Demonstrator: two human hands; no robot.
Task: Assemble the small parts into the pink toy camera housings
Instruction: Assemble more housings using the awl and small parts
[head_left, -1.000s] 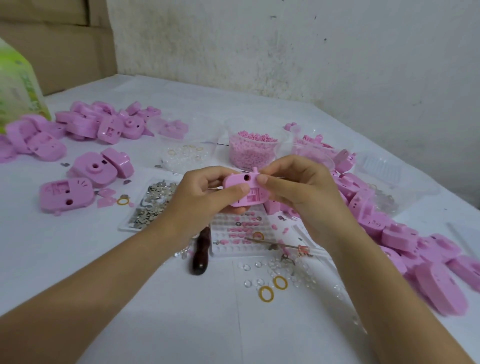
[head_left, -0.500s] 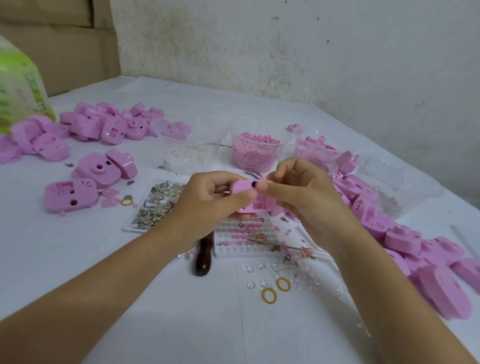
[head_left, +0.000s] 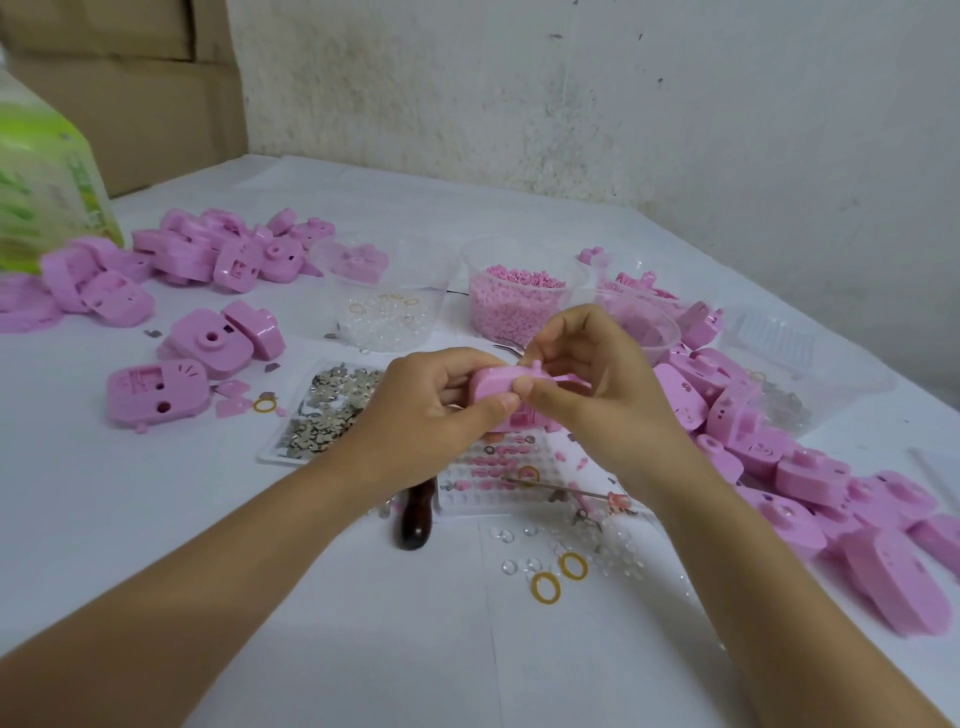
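Beyond two yellow rings (head_left: 534, 590), one pink housing (head_left: 497, 382) pinched between two hands (head_left: 426, 415) (head_left: 597, 392).

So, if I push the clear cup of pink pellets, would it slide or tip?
Likely slide: the cup looks wide, and the pellets fill it nearly to the rim, so it seems steady. Its thin clear wall may flex under fingers. No lid shows, so a hard shove could spill some.
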